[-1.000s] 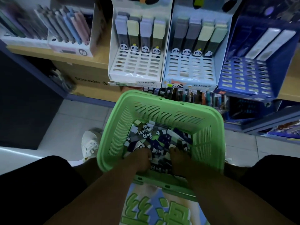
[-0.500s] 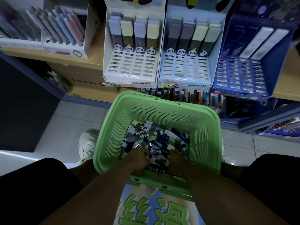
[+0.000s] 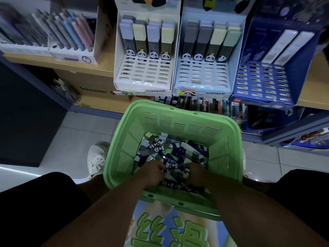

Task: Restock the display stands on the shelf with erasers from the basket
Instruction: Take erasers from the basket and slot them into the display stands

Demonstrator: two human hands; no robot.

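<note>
1. A green plastic basket point(image 3: 179, 122), squarish with rounded corners and slotted walls, sits below the shelf, its near rim close to the person.
2. A loose heap of erasers point(image 3: 170, 150) covers the basket floor: small flat bars in paper sleeves, dark blue, grey and white, many printed with a panda face.
3. The left hand point(image 3: 153, 172) is down in the heap near the basket's near-left corner, fingers curled in among the erasers; whether it has actually gripped one cannot be told.
4. The right hand point(image 3: 195, 173) is in the heap toward the near-right corner, fingers likewise bent into the pile; what it holds, if anything, is hidden.
5. On the wooden shelf point(image 3: 53, 59) above stands a white display stand point(image 3: 144, 75), a tilted tray with rows of slot-shaped holes. Four upright erasers fill its back row, lilac and pale yellow, each with a panda at the foot.
6. Just beside it on the right stands a pale blue display stand point(image 3: 203, 77) of the same slotted shape, with four erasers at its back edge: two grey, one yellow, one light green.
7. Further right, at the shelf's right end, is a dark blue display stand point(image 3: 263, 82), also slotted, with two long white bars leaning at its back right.
8. At the shelf's left end a white box point(image 3: 71, 54) holds slim pastel pens, blurred.
9. A white shoe point(image 3: 97, 157) rests on the pale tiled floor just left of the basket.
</note>
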